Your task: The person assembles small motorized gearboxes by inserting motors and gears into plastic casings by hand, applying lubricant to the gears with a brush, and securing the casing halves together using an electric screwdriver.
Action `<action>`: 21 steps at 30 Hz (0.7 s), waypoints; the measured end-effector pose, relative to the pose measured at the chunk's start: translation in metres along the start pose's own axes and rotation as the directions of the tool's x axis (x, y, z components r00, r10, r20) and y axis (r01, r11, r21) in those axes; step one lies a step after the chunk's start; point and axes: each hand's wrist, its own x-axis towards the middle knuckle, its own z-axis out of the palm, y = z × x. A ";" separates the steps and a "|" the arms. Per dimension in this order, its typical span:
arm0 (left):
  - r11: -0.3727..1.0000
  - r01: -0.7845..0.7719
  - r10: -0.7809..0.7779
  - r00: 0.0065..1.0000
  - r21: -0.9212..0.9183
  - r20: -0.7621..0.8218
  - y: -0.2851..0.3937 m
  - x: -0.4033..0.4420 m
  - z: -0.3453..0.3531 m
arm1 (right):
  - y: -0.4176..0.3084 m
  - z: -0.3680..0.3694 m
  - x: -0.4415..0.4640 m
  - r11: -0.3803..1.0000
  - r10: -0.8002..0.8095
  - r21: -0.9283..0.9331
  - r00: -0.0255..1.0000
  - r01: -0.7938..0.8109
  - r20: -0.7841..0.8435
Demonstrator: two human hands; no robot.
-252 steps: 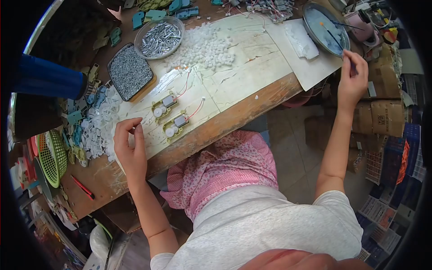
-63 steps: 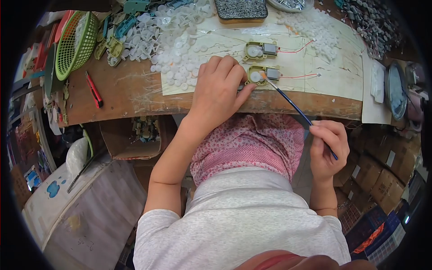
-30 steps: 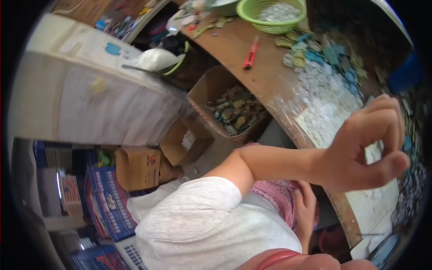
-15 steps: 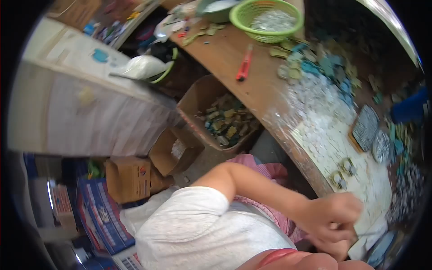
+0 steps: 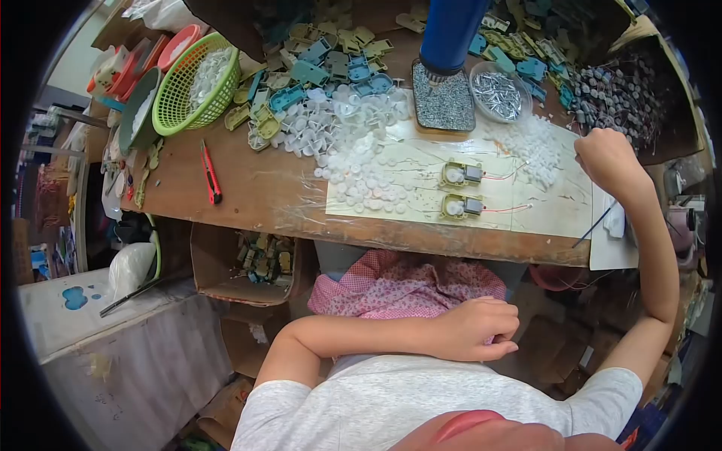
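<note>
My left hand (image 5: 480, 329) is in front of my body above the pink patterned cloth (image 5: 406, 293), its fingers loosely curled with nothing visible in them. My right hand (image 5: 613, 161) is a closed fist at the right of the table, next to a heap of small motors with wires (image 5: 617, 105); its fingertips are hidden. Two yellow-green plastic housings, an upper one (image 5: 453, 174) and a lower one (image 5: 453, 206), lie on the pale sheet (image 5: 549, 214), each with a small motor and red wire. Above them hangs a blue cylindrical tool (image 5: 451, 34), tip down.
White plastic discs (image 5: 365, 180) and blue and yellow housings (image 5: 308, 71) are piled across the table. A block of small metal parts (image 5: 444, 101) stands beside a bowl of metal pins (image 5: 498, 96). At left are a red cutter knife (image 5: 210, 173) and green basket (image 5: 167, 94).
The view has swung round to face the table. My hands, close together before, are now apart: right one over the table's right side, left one by my body.
</note>
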 end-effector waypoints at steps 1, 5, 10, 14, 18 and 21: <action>1.000 0.022 -0.022 1.000 0.015 0.005 -0.001 -0.002 -0.001 | -0.002 0.000 0.002 1.000 -0.010 0.005 1.000 0.010 -0.006; 0.998 0.066 -0.066 0.998 0.001 0.021 -0.014 -0.006 0.011 | -0.001 0.042 0.020 0.986 -0.115 -0.127 0.993 0.111 -0.027; 0.990 0.123 -0.119 0.992 -0.073 0.051 -0.038 -0.001 0.033 | 0.013 -0.023 0.033 0.952 -0.081 -0.288 0.993 0.103 0.087; 0.998 0.061 -0.059 0.996 0.030 -0.066 -0.048 0.024 0.048 | 0.057 -0.004 0.053 0.943 -0.033 -0.333 0.999 0.024 -0.024; 0.933 0.096 -0.092 0.995 -0.348 0.029 -0.045 0.039 0.049 | 0.093 -0.029 0.057 0.956 0.124 -0.225 0.954 -0.189 -0.272; 0.944 -0.329 0.329 0.944 0.005 0.013 0.010 0.058 0.027 | 0.103 -0.056 0.043 0.926 0.244 -0.259 0.959 -0.274 -0.142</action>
